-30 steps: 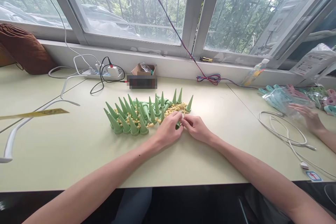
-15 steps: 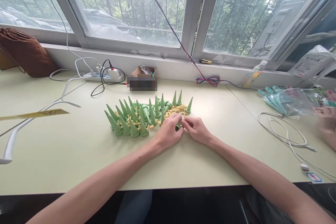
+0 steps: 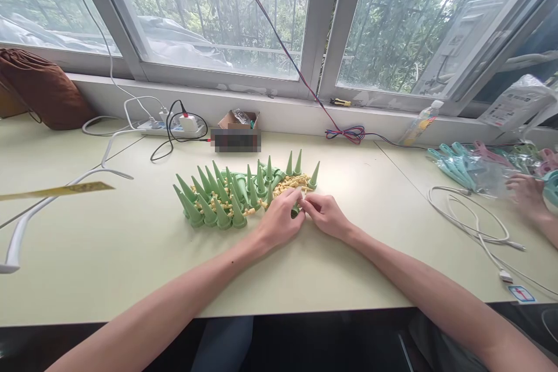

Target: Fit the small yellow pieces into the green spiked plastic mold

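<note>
My left hand point(image 3: 281, 215) is closed around a green plastic spike; only a dark green bit of it shows between thumb and fingers. My right hand point(image 3: 326, 216) meets it fingertip to fingertip, its thumb and forefinger pinched together on something too small and hidden to name. To the left of my hands stand several green cone-shaped spikes point(image 3: 238, 212), points up, many with small yellow fittings at their bases. Just beyond my fingers lies a heap of loose yellow fittings point(image 3: 290, 183). Behind it are more upright green cones point(image 3: 299, 163), and some green pieces lie on their sides.
Along the window side are a power strip point(image 3: 148, 127), a small open cardboard box point(image 3: 238, 122), a bundled red-blue wire point(image 3: 349, 135) and a bottle point(image 3: 422, 122). At right, another person's hand point(image 3: 529, 197) is near teal clips point(image 3: 453, 165) beside a coiled white cable point(image 3: 473, 218).
My two hands stay almost in place, fingertips together. The other person's hand at right has moved further into view, near the bagged clips.
</note>
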Demonstrator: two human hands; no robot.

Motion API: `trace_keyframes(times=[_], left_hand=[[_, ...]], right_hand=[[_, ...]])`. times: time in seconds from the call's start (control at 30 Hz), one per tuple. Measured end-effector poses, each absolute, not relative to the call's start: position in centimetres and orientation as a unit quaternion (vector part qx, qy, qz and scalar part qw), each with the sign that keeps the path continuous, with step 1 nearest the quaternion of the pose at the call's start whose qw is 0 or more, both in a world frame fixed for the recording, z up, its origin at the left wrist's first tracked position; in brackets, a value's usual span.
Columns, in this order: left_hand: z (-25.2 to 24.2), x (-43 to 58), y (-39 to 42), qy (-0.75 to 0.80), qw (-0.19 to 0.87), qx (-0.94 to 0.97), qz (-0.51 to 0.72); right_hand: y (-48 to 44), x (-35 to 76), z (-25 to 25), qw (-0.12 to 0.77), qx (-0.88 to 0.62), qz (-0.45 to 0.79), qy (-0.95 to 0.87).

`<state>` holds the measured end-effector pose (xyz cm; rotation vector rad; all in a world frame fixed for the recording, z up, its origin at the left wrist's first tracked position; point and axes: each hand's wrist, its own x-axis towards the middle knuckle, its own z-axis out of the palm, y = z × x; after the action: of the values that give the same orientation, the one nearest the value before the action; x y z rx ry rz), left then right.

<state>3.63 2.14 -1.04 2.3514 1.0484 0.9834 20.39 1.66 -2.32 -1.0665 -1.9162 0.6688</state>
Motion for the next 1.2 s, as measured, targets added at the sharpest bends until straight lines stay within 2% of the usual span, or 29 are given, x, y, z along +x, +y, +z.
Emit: trace_keyframes(times=[1.2], left_hand=[[-1.47, 3.59, 2.30, 0.368, 0.186, 0.841, 0.350]], right_hand=[[1.71, 20.53, -2.49, 0.386, -0.430, 0.267, -0.771]])
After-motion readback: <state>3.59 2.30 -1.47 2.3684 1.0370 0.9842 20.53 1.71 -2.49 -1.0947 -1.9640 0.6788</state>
